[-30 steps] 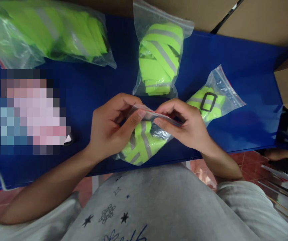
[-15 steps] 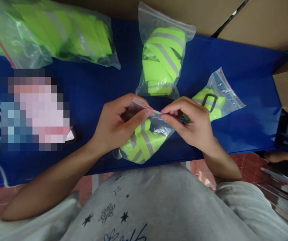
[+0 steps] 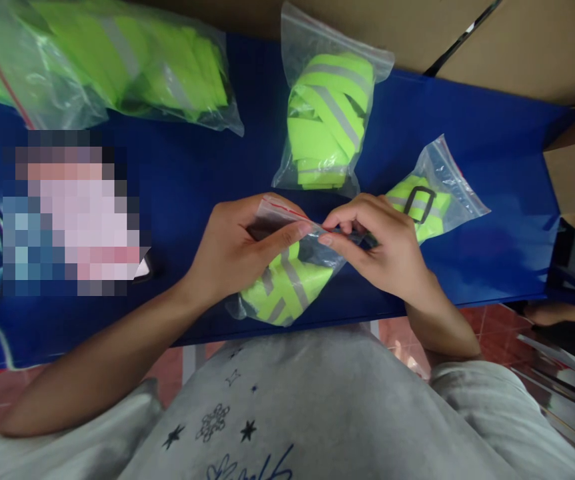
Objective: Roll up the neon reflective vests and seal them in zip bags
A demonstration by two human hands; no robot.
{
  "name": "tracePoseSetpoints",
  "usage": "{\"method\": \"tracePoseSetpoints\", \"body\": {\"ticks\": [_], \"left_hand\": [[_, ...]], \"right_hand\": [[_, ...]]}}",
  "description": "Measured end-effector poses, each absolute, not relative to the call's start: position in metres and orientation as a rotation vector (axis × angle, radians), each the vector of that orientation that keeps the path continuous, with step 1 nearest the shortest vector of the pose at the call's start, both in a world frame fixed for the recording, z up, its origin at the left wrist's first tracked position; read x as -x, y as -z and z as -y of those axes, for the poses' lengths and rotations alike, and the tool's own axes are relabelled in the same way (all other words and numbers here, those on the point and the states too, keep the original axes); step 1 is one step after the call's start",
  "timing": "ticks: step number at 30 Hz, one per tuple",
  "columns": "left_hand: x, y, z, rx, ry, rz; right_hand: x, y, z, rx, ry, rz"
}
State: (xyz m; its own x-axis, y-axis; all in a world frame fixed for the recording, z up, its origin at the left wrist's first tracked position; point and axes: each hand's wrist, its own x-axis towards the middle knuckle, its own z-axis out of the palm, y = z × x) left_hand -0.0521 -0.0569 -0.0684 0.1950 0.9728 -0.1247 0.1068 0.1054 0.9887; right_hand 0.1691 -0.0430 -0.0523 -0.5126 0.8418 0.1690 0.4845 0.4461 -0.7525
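A clear zip bag (image 3: 312, 257) with a red line along its top hangs between my hands at the table's near edge. Inside it lies a folded neon-yellow strap (image 3: 287, 287) with grey reflective stripes. My left hand (image 3: 242, 243) pinches the bag's top edge between thumb and fingers. Close beside it, my right hand (image 3: 380, 240) grips the same edge with thumb and forefinger. Just beyond my right hand lies another zip bag (image 3: 447, 180), holding a yellow strap with a black buckle (image 3: 419, 204). My fingers hide part of the seal.
A larger bagged bundle of yellow strap (image 3: 330, 120) lies ahead on the blue table (image 3: 192, 167). Long bags of yellow material (image 3: 167, 73) are at the far left. A pixelated patch covers the left side. Cardboard boxes (image 3: 517, 53) stand at the back and right.
My left thumb has slid slightly right along the bag's top, and more of the red line shows to its left. Both hands still hold the bag.
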Motion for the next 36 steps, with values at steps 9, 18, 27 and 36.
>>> {"method": "tracePoseSetpoints", "body": {"ticks": [9,18,27,36], "left_hand": [[0.054,0.074,0.056,-1.355,-1.044,-1.161],[0.057,0.073,0.057,-1.274,-0.973,-1.201],[0.057,0.093,0.049,-0.946,-1.244,-1.07],[0.047,0.087,0.053,-0.891,-1.352,-1.012]], "right_hand": [[-0.176,0.053,0.037,1.119,-1.141,2.056],[-0.176,0.054,0.037,1.143,-1.522,1.729],[-0.177,0.058,0.033,1.171,-1.489,1.503],[-0.168,0.059,0.038,1.212,-1.333,1.444]]}}
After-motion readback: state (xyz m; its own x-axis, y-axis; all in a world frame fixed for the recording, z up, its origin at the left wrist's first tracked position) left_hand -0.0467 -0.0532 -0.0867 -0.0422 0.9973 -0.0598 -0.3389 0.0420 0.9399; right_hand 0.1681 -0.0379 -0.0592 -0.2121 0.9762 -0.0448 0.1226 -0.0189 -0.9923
